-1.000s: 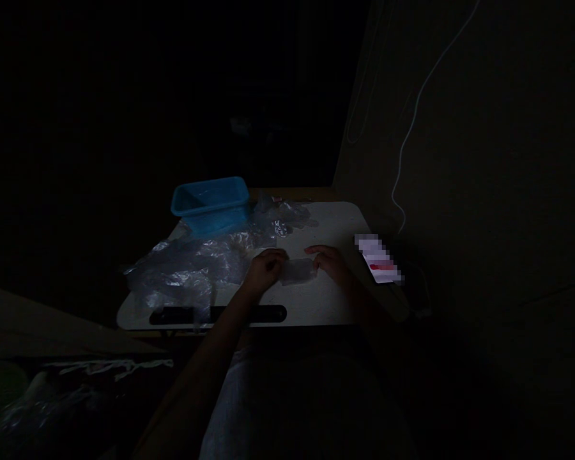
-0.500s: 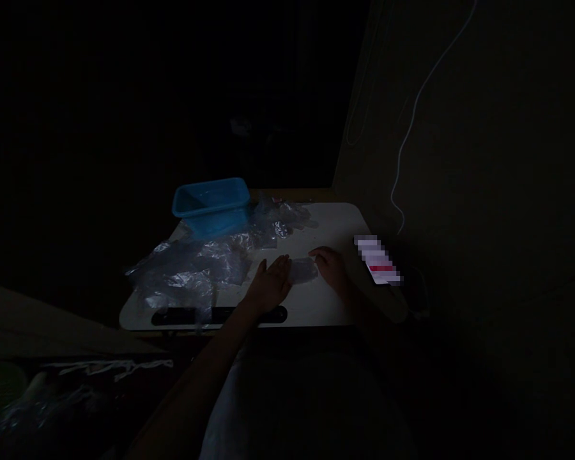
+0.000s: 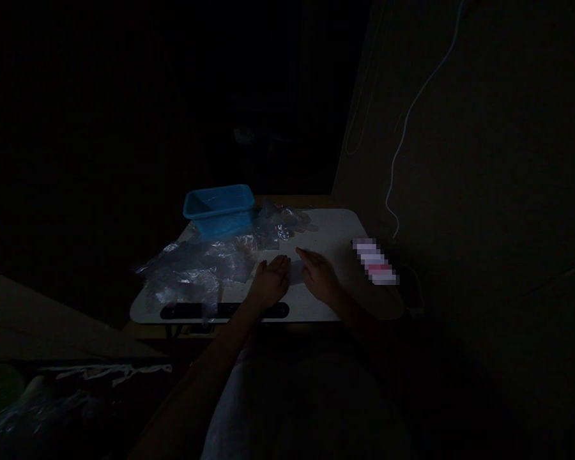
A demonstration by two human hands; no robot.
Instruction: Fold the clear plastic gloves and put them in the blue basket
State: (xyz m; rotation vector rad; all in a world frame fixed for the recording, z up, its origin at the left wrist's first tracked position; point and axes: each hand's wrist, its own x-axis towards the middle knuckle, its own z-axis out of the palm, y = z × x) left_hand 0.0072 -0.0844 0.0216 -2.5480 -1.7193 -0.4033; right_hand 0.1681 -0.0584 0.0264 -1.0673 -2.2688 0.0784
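On the white table (image 3: 338,227), a small clear plastic piece (image 3: 296,272), perhaps a bag, lies flat between my two hands. My left hand (image 3: 271,280) rests on its left side with the fingers stretched out. Over its right side is my right hand (image 3: 319,273), fingers extended and pointing up and to the left. Both hands look flat and hold nothing that shows. The dim light hides the fine detail of the plastic and part of it lies under the hands.
Crumpled clear plastic (image 3: 206,262) covers the table's left part. Behind it stands a blue basin (image 3: 225,220). A lit phone (image 3: 374,262), its screen blurred, lies at the right edge. A white cable (image 3: 405,128) hangs along the right wall. A black slot (image 3: 230,310) runs along the near edge.
My right hand has moved left over the plastic piece, closer to my left hand, and its curled fingers have straightened. My left hand stays about where it was. The view has shifted slightly.
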